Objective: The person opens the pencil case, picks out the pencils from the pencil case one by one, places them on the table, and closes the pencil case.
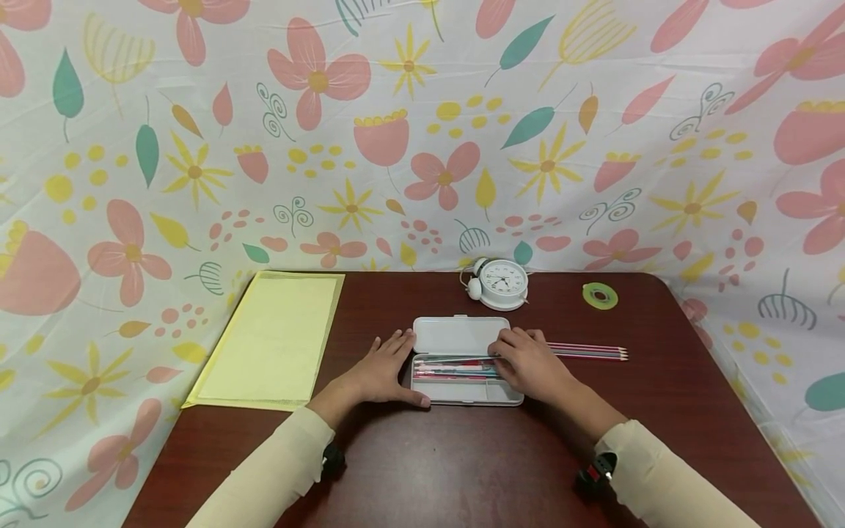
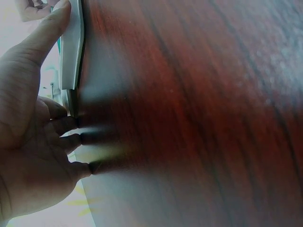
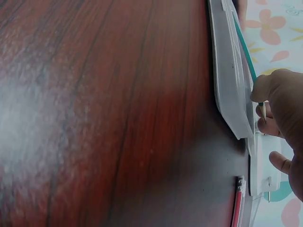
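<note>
A white pencil case (image 1: 455,391) lies with its lid (image 1: 455,335) folded back, several pencils (image 1: 445,372) in its rear compartment. My left hand (image 1: 381,372) steadies the case at its left end, fingers straight and spread, the thumb along the front corner. At the right end, my right hand (image 1: 528,364) reaches over the rim. Its thumb and fingers pinch a green pencil (image 3: 246,52) near the sharpened tip, which pokes out past the thumb in the right wrist view. The green pencil slants along the inside of the case.
Right of the case lie several pencils (image 1: 590,352) side by side, points to the right. A white alarm clock (image 1: 503,284) stands behind the case, with a green tape roll (image 1: 609,287) farther right. Yellow sheets (image 1: 264,341) lie on the left, and a flowered curtain (image 1: 422,147) hangs behind the table.
</note>
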{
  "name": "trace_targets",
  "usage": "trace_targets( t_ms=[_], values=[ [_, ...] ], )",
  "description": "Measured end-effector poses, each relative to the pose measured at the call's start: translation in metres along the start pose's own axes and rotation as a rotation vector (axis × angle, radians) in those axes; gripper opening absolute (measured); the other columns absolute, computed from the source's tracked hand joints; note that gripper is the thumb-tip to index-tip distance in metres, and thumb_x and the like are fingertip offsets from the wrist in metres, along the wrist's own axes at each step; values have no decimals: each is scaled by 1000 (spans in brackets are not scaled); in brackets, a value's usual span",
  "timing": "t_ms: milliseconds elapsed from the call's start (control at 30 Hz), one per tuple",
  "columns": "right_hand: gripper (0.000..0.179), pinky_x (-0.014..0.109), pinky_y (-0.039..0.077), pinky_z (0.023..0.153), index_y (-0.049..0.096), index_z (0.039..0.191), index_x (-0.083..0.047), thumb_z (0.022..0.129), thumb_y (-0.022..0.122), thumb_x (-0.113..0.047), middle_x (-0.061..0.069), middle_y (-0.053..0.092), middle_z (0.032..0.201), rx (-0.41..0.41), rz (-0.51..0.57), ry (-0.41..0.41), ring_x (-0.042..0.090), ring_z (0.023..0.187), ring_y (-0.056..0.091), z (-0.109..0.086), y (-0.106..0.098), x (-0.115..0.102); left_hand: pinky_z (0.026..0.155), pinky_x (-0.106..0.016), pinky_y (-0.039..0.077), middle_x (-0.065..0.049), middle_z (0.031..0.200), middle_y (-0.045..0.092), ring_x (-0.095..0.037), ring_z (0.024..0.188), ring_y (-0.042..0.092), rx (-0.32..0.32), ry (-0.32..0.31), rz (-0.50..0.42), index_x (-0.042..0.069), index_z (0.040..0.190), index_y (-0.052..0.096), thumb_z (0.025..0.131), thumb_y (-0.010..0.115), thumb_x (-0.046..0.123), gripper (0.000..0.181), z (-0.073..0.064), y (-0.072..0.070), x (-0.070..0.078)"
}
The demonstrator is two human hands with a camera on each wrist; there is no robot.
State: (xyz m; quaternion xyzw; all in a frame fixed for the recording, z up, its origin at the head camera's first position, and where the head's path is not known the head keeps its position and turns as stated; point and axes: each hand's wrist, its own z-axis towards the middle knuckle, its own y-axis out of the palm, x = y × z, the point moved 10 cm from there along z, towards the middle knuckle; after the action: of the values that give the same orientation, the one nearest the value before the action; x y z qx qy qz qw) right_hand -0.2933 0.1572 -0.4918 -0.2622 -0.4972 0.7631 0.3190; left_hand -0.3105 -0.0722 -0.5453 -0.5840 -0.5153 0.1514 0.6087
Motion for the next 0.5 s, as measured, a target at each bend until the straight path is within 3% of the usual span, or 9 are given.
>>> trace_targets(
  t_ms=[500],
  values=[
    [12,59,53,91,77,105,-17,97,85,-13,0,65,101,-3,-4,-72,24,98,64,26,7,-28,139,-66,10,-13,187,14,-35,175,10,2,-11,-3,8,179,11,83,84,77,139,0,0,0]
  ],
)
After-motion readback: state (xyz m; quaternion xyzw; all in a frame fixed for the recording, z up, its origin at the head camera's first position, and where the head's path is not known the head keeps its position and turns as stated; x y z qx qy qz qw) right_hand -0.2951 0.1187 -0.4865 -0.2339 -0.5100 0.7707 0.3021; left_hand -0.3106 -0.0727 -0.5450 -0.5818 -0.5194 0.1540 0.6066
